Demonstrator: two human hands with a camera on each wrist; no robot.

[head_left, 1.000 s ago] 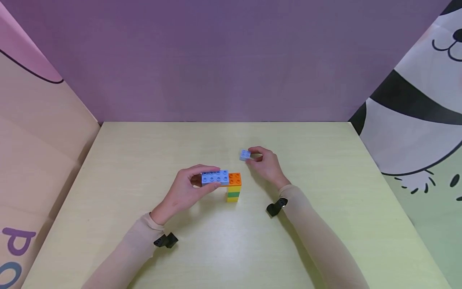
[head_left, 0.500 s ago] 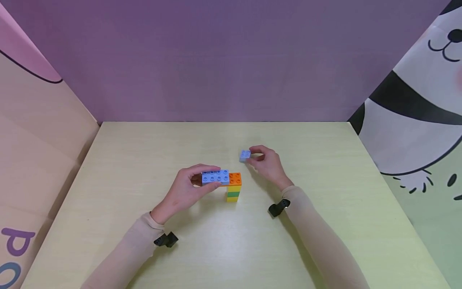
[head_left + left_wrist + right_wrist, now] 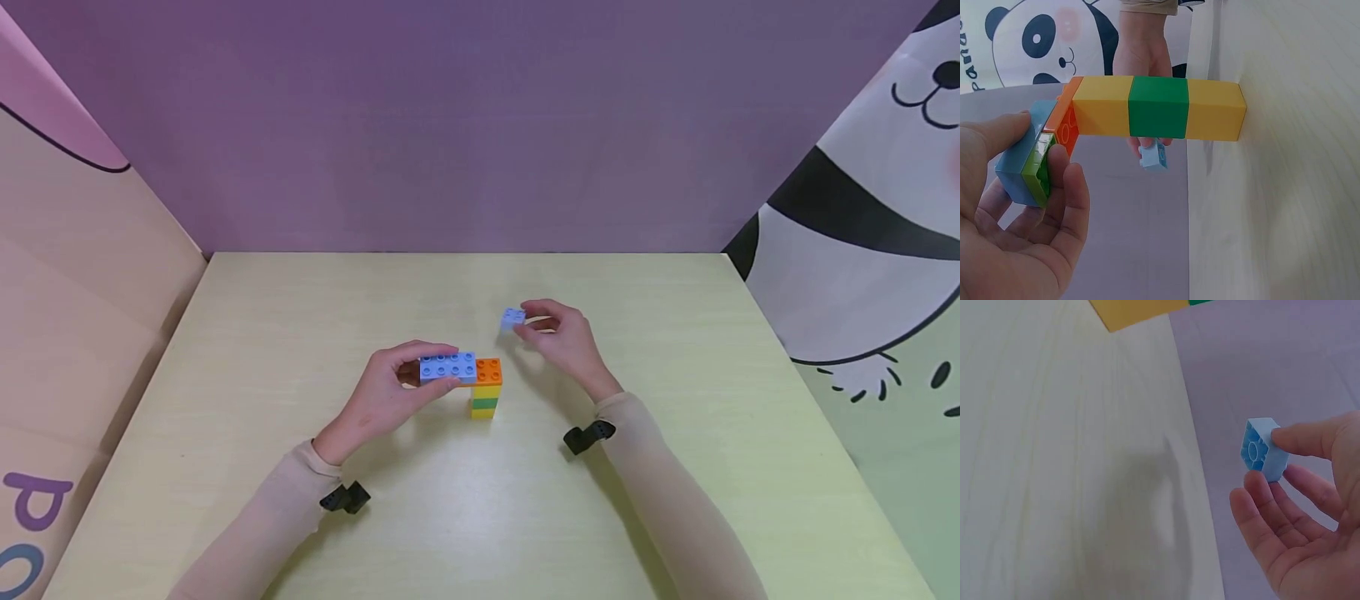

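Observation:
A stack of toy building bricks stands upright on the table: a yellow brick [image 3: 1216, 109] at the bottom, a green brick [image 3: 1159, 106], another yellow brick [image 3: 1104, 105], then an orange brick [image 3: 488, 371]. On top, a long blue brick [image 3: 447, 367] reaches out to the left, with a lime green brick [image 3: 1040, 169] under its overhang. Thumb and fingers of my left hand [image 3: 390, 392] grip the blue brick's overhanging end. Behind the stack and to its right, my right hand [image 3: 564, 340] pinches a small light blue brick [image 3: 1266, 449] above the tabletop, its hollow underside showing in the right wrist view.
The pale wooden table [image 3: 300, 317] meets a purple wall [image 3: 465, 125] at its far edge. A panel with a panda drawing [image 3: 862, 208] borders the right side, a pinkish panel [image 3: 75, 292] the left. A black wrist camera [image 3: 589, 436] sits on the right sleeve.
My right hand has shifted slightly right and upward, carrying the small light blue brick with it. The left hand keeps its grip, and the stack stays where it was.

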